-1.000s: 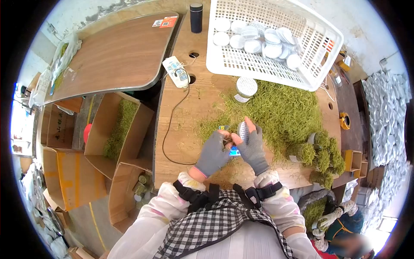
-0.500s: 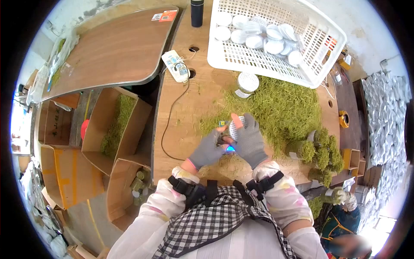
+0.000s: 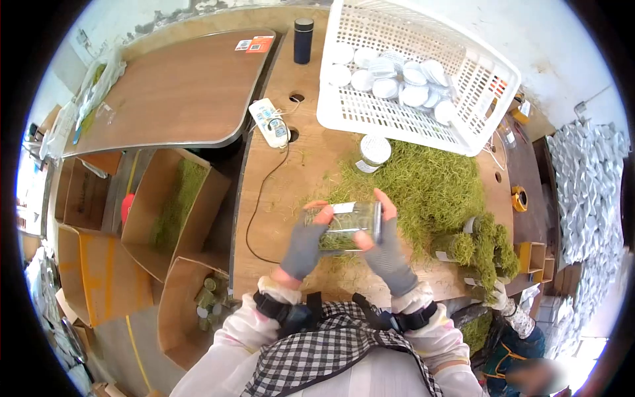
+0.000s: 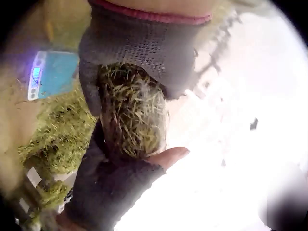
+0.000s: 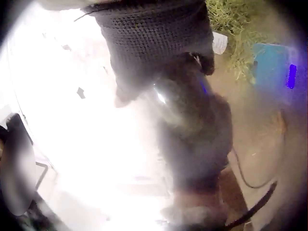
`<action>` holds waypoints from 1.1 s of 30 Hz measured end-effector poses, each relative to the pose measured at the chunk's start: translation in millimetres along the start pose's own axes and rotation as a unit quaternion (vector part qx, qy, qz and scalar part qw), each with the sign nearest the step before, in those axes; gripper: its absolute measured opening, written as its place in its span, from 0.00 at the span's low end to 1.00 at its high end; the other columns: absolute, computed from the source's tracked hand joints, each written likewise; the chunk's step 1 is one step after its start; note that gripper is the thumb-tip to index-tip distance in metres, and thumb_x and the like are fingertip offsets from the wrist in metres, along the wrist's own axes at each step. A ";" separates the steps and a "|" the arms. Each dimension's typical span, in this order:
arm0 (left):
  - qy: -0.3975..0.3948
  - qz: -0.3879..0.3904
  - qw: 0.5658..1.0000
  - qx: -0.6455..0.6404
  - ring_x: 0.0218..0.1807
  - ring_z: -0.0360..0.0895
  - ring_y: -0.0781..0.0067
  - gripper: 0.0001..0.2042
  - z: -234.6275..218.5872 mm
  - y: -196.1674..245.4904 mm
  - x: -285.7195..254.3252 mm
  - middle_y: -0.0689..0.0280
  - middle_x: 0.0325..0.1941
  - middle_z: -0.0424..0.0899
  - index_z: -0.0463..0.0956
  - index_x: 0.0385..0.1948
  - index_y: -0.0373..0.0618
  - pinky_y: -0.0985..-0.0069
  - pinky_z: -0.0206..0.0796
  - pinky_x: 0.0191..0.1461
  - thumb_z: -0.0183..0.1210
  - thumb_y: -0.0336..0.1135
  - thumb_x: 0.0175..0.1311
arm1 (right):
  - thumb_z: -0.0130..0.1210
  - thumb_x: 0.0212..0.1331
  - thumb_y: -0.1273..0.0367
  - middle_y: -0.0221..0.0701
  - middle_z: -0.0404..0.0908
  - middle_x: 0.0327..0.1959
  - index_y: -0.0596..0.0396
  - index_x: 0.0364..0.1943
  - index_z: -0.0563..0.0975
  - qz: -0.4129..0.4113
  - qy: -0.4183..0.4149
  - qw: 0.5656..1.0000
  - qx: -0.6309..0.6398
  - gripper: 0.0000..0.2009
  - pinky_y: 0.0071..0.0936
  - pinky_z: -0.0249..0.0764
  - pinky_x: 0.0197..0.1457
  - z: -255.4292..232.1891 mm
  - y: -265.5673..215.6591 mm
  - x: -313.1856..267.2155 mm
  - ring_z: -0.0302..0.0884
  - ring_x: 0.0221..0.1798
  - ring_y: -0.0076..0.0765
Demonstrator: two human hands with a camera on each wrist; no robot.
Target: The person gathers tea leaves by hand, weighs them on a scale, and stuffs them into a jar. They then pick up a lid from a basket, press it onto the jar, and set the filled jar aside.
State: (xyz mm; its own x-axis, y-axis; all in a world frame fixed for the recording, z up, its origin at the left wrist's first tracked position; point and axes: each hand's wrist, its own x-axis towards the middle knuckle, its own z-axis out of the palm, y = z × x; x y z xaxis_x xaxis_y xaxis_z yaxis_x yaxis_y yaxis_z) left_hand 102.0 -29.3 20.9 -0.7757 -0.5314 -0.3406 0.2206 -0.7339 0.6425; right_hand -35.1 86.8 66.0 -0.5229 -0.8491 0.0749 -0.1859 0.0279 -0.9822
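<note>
A clear jar point(image 3: 347, 227) filled with green dried strands lies sideways between the two gloved hands, above the tabletop. The left hand point(image 3: 305, 243) grips its left end, and the right hand point(image 3: 389, 250) holds the lidded right end, thumb across the side. In the left wrist view the strands show through the jar point(image 4: 134, 115), between the left hand point(image 4: 139, 45) and the right hand point(image 4: 113, 185). The right wrist view is blurred and glaring; the right hand point(image 5: 154, 41) covers one end of the jar.
A heap of green strands point(image 3: 430, 185) lies beyond the hands, with a closed jar point(image 3: 375, 151) at its edge. Filled open jars point(image 3: 456, 248) stand at right. A white basket point(image 3: 397, 122) holds lids. A blue scale point(image 4: 57, 74) sits on the table. Another person's hand point(image 3: 503, 301) is at lower right.
The jar has come up into clear view and lies sideways between both hands, which have moved apart. The other person's hand has shifted toward the filled jars.
</note>
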 end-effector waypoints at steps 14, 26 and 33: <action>0.032 0.254 0.905 0.339 0.50 0.74 0.69 0.19 8.8 8.0 -18.2 0.58 0.51 0.74 0.65 0.60 0.42 0.73 0.71 0.52 0.58 0.33 0.73 | 0.37 0.78 0.63 0.42 0.71 0.65 0.63 0.71 0.66 -0.170 0.075 0.970 -0.156 0.24 0.38 0.59 0.75 -4.9 -48.3 -3.8 0.69 0.67 0.43; 0.000 0.527 0.712 0.463 0.56 0.71 0.49 0.26 76.6 51.1 -41.7 0.46 0.55 0.70 0.68 0.57 0.40 0.54 0.67 0.59 0.66 0.42 0.61 | 0.41 0.80 0.57 0.36 0.77 0.60 0.61 0.67 0.71 -0.002 0.063 0.995 0.073 0.24 0.28 0.68 0.68 -19.8 -84.2 2.3 0.75 0.61 0.36; -0.017 0.530 0.640 0.556 0.48 0.75 0.50 0.28 88.3 57.8 -64.1 0.47 0.56 0.71 0.68 0.57 0.42 0.57 0.70 0.52 0.70 0.41 0.59 | 0.40 0.78 0.59 0.41 0.77 0.61 0.60 0.67 0.70 0.047 -0.026 0.988 0.144 0.23 0.32 0.70 0.68 -35.3 -69.7 -6.4 0.75 0.63 0.35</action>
State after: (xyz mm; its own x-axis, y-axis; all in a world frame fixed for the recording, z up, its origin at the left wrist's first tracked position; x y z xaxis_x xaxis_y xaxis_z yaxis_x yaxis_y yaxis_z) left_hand 112.3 -0.3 140.5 -0.5549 -0.4571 0.6951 0.0920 0.7967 0.5974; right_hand -48.1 108.9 140.1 -0.4825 -0.8757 -0.0209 0.1100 -0.0369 -0.9932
